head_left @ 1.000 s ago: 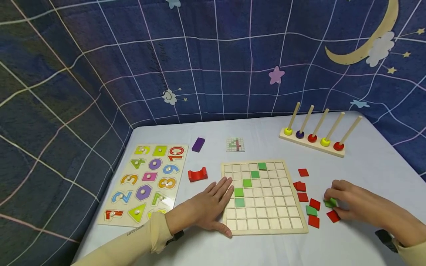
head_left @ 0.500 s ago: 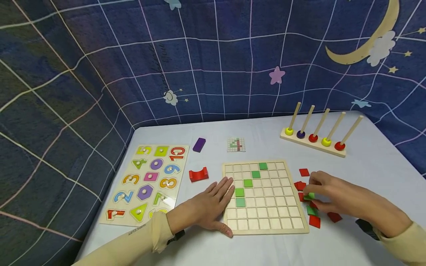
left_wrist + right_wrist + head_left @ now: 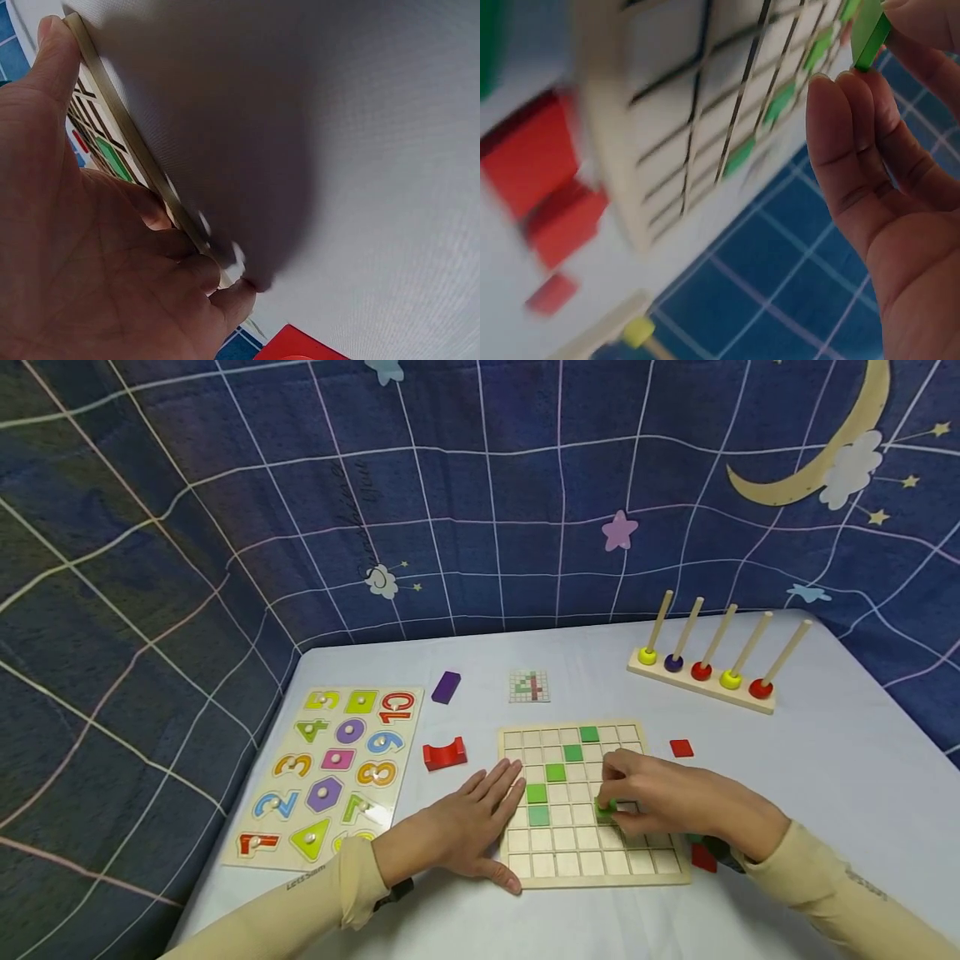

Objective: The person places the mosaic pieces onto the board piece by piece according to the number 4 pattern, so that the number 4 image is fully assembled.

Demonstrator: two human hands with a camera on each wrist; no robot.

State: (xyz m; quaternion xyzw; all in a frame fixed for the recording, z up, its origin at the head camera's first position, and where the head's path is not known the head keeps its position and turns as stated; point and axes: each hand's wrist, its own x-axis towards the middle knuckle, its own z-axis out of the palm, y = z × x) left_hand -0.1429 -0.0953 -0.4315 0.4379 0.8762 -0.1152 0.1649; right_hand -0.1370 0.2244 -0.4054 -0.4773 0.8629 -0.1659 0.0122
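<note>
Green tile (image 3: 605, 811): held in my right hand (image 3: 667, 793), over the grid board (image 3: 592, 863), just right of its middle and slightly toward the near side. The relation I judge to matter: how the tile's edges sit against the lines of the square below. My fingers hide that square in the head view, so I cannot tell which one it is, nor whether the tile touches wood. The tile looks square, so no long axis to note; the right wrist view shows its edge, and it seems tipped against the board.

Five green tiles (image 3: 555, 772) lie in squares to the left: four step diagonally from the far side toward near left, the fifth directly on the near side of the fourth, roughly level with the held tile.

Hands: right is clearly the nearer to the held tile, thumb and fingertips clamped on it, the palm above the board's right side. Left hand (image 3: 476, 831) lies along the board's left edge, fingers straight, thumb spread out to the near left corner; touches the rim, grips nothing. Red tile (image 3: 681, 748) on the table, right of the board
</note>
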